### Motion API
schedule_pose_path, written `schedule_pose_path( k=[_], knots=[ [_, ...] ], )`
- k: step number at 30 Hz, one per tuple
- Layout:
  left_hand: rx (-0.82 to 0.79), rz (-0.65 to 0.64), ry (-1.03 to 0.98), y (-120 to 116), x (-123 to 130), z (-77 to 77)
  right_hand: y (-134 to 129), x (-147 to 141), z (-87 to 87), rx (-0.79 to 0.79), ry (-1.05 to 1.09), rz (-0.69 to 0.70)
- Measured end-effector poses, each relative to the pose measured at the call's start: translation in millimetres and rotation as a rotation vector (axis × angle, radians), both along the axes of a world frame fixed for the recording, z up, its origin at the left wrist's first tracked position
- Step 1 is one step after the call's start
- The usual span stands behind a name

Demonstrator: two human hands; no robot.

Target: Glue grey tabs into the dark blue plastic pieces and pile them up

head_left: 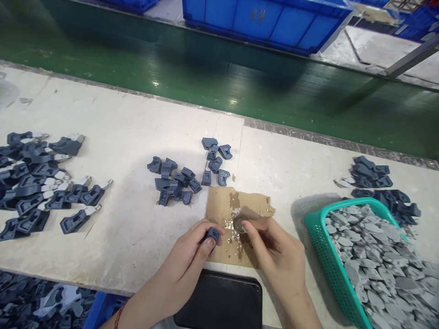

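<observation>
My left hand (195,249) is closed around a small dark blue-grey plastic part (213,234), gripped between thumb and fingers with one end turned up. Just right of it, my right hand (274,242) has thumb and forefinger pinched together; whatever they hold is too small or hidden to make out. Those fingertips are at a small round dark dish (239,224), whose right side they partly cover. Under the dish lies a piece of brown cardboard (254,201), wet and shiny with spilled liquid. Beyond my left hand, loose blue-grey parts (173,186) lie in a pile.
A teal basket (317,237) full of light grey pieces (373,256) stands at right, with more blue-grey parts (370,171) behind. Parts with pale tips (44,183) cover the left. A black tray-like object (219,301) lies in front. Across the green strip (171,68) are blue crates (264,23).
</observation>
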State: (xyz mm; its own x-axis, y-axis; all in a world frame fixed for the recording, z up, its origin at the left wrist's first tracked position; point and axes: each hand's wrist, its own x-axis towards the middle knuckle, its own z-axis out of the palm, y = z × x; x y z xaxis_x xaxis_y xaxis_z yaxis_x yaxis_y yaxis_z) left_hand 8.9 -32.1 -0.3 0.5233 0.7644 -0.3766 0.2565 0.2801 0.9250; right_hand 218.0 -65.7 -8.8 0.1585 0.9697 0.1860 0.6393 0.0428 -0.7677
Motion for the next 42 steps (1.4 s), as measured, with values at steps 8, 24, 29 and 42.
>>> schedule_pose_path(
  k=[8, 24, 29, 42],
  knots=[
    [-0.011, -0.158, 0.028, 1.6, 2.2, 8.9, -3.4, -5.4, 2.6, -0.101, 0.439, -0.111],
    [0.070, -0.231, 0.007, 2.8, 6.6, 7.3, -4.4, -15.6, 1.1, -0.081, 0.353, 0.127],
    [0.079, -0.228, 0.012, 3.5, 6.2, 5.6, -2.0, -19.2, 4.4, -0.016, 0.280, 0.136],
    [0.112, -0.206, 0.017, 4.3, 8.1, 7.3, 0.0, -19.6, 3.5, 0.033, 0.255, 0.170]
  ],
)
